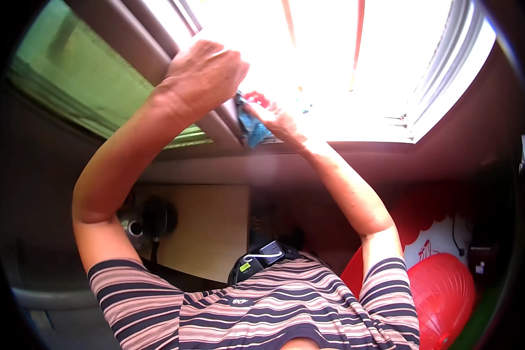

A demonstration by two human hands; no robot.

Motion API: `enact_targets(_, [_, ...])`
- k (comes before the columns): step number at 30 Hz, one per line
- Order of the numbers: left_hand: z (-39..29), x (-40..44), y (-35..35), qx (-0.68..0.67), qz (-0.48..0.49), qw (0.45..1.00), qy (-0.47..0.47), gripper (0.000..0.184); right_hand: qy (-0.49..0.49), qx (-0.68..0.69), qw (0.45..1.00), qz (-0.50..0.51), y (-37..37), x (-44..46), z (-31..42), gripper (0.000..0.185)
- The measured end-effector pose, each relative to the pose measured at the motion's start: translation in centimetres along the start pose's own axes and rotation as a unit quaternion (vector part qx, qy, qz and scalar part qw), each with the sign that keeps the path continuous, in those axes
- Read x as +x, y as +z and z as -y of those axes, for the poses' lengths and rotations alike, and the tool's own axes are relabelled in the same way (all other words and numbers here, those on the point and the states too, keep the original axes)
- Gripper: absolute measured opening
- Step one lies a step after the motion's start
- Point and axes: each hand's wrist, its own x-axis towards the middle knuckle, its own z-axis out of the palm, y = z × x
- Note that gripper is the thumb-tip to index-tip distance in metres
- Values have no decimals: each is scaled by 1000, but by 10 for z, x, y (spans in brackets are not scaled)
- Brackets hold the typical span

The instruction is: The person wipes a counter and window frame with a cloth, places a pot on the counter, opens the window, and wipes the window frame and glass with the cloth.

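Observation:
My left hand is curled over the edge of the brown window frame, its fingertips mostly hidden behind the hand. Just below and to the right, my right hand holds a crumpled blue cloth against the lower part of that frame. Its fingers are partly washed out by the glare. On the left of the frame is a greenish pane; to the right the window is very bright.
Below the window stands a light wooden tabletop, with a dark round object on it. Red balloon-like shapes lie at lower right. A black pouch with a cabled device sits at my waist.

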Motion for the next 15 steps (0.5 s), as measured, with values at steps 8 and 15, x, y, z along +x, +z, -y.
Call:
enact_targets(8, [1, -1, 0, -43, -47, 998, 2, 12, -92, -425, 900, 14, -16, -12, 27, 20])
enact_targets(15, [-1, -1, 10, -19, -93, 995, -25, 18, 16, 132, 977, -165, -89, -10, -8, 25])
